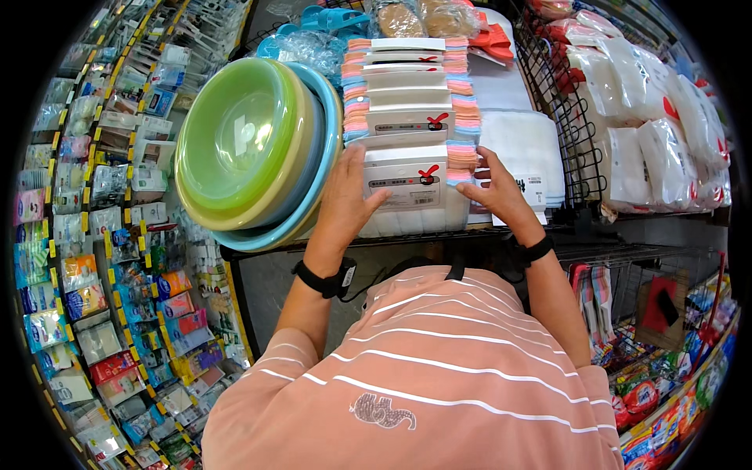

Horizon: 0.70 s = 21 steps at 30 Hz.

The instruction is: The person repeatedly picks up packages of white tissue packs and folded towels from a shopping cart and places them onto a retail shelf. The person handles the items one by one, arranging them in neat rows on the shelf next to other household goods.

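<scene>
Rows of carded, folded cloths (408, 88) in pink, orange and blue stand stacked in front of me. At the near end is a white-carded pack (405, 176) with a red tick mark and a printed code. Flat along this pack's left side lies my left hand (346, 197), its thumb over the front card. My right hand (499, 191) cups the right end, fingers and thumb at the edge of the folded cloths. The pack sits between both hands; the fingers' far sides are hidden.
Nested plastic basins (235, 135) lean close to my left hand. White folded cloths (517, 147) lie at right, before a black wire divider (567, 117). Beyond it are white bagged packs (652, 129). Blue slippers (329, 20) lie behind; hanging goods (117, 235) line the left.
</scene>
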Available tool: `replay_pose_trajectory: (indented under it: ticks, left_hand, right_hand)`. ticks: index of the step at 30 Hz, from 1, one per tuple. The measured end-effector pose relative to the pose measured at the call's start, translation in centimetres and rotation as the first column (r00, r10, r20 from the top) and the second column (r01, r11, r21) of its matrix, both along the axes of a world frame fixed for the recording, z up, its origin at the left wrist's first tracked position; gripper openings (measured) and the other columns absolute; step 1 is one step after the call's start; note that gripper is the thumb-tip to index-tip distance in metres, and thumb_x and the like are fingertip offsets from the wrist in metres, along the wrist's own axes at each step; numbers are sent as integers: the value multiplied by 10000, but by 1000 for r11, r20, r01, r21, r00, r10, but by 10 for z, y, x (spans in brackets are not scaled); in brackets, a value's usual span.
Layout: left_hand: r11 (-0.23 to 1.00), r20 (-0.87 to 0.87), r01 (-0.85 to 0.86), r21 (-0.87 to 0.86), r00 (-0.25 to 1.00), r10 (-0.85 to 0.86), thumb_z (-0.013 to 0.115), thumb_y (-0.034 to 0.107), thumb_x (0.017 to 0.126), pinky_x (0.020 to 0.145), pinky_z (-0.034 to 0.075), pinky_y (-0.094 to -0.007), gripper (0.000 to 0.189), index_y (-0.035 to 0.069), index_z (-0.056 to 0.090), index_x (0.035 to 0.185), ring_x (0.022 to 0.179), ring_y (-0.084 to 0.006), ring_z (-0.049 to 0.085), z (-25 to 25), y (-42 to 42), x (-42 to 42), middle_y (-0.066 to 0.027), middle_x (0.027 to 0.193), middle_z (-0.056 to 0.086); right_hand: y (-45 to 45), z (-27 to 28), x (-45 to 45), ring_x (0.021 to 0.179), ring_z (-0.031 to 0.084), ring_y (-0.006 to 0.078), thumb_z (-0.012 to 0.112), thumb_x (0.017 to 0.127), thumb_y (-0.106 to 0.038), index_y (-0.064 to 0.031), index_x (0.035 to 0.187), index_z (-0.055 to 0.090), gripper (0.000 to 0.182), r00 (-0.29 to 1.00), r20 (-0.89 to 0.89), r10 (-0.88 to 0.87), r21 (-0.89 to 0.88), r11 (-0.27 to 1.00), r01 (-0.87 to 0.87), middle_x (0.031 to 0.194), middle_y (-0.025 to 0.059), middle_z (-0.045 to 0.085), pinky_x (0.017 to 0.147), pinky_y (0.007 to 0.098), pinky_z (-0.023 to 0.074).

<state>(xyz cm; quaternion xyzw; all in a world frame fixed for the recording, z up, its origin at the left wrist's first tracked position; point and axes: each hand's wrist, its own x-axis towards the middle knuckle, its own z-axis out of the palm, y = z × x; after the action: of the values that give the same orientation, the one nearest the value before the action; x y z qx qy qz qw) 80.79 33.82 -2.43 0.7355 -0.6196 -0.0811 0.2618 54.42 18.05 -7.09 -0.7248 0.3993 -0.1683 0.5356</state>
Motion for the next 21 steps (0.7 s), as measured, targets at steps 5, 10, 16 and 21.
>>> replay_pose_trajectory:
  ticks: [5,10,16,21]
  left_hand:
    - [998,115,-24,66,993,17,856,226,740,1062,406,-457,823,-41,443,1400,1234,-415,496,4,-2,-8,-250,1335,525]
    - [991,121,-22,129,993,6,866,220,708,1007,421,-469,721,-29,519,1289,1152,-412,512,19,3,-11,-219,1234,560]
    - [996,81,-4,93,997,-3,875,188,699,1018,421,-470,630,1,554,1207,1196,-407,505,13,17,-14,-222,1308,530]
    - [999,117,41,36,992,-45,873,174,701,1060,402,-478,654,0,529,1230,1278,-412,468,3,24,-14,-233,1389,487]
  right_hand:
    - [4,10,2,1003,616,229,812,781,-289,16,1495,323,918,999,-19,-26,82,996,27,1188,166,570,845,348,557]
    - [10,8,-6,977,600,209,829,754,-280,28,1486,335,935,1000,-4,15,41,999,-15,1177,154,559,832,345,539]
    - [16,-1,-15,1019,605,261,857,711,-283,46,1392,429,868,998,31,57,-65,996,-54,1199,179,571,888,353,518]
    - [19,-3,-16,1187,548,295,847,720,-242,1,1388,428,825,995,-20,100,-171,980,-102,1313,183,535,1004,397,463]
